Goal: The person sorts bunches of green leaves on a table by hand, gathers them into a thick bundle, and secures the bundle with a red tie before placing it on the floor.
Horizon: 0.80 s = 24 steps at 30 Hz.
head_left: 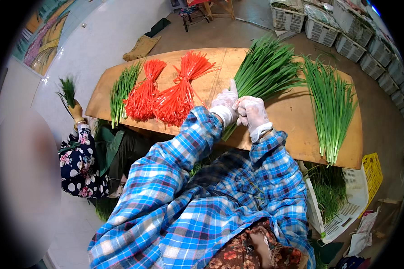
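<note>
A thick bunch of green chives (269,67) slants over the middle of the wooden table, its leaf tips pointing to the far right and its stem ends (229,131) showing below my hands. My left hand (226,105), in a thin whitish glove, is wrapped round the stems with one finger sticking up. Against the bunch's right side, my gloved right hand (254,114) is closed in a pinch. What lies between its fingers is hidden. Two bundles of red ties (184,89) lie left of my hands, each gathered in the middle.
Loose chives lie at the table's (283,130) left (123,92) and right (330,112) ends. By its right front corner stands a white crate (345,219) of greens, beside a yellow basket (371,172). At left, a co-worker's hand (76,110) raises a small bunch. White crates (287,19) line the back right.
</note>
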Each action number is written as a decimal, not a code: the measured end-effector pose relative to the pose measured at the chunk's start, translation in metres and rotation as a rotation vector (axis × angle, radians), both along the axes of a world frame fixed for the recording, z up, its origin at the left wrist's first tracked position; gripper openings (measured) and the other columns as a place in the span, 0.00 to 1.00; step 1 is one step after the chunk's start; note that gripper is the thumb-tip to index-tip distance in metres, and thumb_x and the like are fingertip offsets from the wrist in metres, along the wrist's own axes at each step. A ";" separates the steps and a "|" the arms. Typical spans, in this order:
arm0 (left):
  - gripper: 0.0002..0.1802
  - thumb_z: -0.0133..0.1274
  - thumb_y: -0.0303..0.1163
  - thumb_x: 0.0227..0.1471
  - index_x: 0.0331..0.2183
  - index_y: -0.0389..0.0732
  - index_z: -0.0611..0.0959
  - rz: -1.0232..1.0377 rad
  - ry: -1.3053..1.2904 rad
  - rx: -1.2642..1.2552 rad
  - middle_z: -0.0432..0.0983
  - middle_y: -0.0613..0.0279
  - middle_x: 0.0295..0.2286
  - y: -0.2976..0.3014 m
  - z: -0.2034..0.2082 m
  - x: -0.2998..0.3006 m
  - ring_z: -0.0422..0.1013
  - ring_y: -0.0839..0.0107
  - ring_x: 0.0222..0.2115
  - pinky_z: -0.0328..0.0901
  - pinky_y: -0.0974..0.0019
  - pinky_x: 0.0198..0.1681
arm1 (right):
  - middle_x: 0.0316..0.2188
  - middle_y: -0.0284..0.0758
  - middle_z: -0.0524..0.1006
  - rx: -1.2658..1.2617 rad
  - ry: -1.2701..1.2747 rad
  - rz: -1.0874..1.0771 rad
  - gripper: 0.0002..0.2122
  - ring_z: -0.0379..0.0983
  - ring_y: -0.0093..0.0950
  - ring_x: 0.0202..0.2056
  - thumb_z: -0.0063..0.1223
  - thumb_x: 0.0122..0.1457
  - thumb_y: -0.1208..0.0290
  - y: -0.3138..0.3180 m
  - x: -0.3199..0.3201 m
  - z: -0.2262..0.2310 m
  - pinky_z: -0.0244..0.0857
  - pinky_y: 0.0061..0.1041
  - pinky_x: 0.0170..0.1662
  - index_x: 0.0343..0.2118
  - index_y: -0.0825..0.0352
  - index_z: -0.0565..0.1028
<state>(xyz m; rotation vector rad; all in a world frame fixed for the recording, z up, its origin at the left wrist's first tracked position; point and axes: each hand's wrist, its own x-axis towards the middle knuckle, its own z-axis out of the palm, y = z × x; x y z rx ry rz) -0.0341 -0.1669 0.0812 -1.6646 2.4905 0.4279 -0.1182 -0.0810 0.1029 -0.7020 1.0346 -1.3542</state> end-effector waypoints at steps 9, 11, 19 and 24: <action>0.65 0.62 0.54 0.23 0.54 0.35 0.43 -0.020 0.175 0.038 0.61 0.42 0.44 0.014 0.017 0.015 0.65 0.52 0.42 0.61 0.59 0.44 | 0.09 0.28 0.62 0.083 0.118 -0.070 0.06 0.56 0.18 0.09 0.38 0.45 0.76 0.030 -0.019 -0.021 0.57 0.17 0.14 0.23 0.70 0.69; 0.65 0.62 0.54 0.23 0.54 0.35 0.43 -0.064 0.204 0.059 0.60 0.41 0.44 0.012 0.019 0.015 0.63 0.52 0.43 0.60 0.59 0.45 | 0.10 0.29 0.63 0.077 0.189 -0.089 0.06 0.57 0.18 0.09 0.37 0.45 0.77 0.033 -0.022 -0.025 0.56 0.17 0.14 0.22 0.69 0.69; 0.34 0.56 0.31 0.35 0.48 0.43 0.66 -0.841 0.405 -0.155 0.56 0.45 0.48 -0.009 0.041 0.022 0.53 0.52 0.50 0.52 0.60 0.52 | 0.10 0.29 0.65 0.103 0.278 -0.111 0.06 0.60 0.19 0.10 0.37 0.45 0.77 0.035 -0.026 -0.028 0.55 0.16 0.13 0.23 0.69 0.69; 0.07 0.52 0.31 0.40 0.28 0.44 0.79 -1.247 0.390 -0.163 0.63 0.54 0.46 -0.029 0.011 0.015 0.52 0.55 0.52 0.47 0.43 0.51 | 0.10 0.28 0.65 0.063 0.371 -0.054 0.07 0.60 0.17 0.10 0.36 0.47 0.75 0.039 -0.018 -0.035 0.56 0.15 0.13 0.23 0.66 0.69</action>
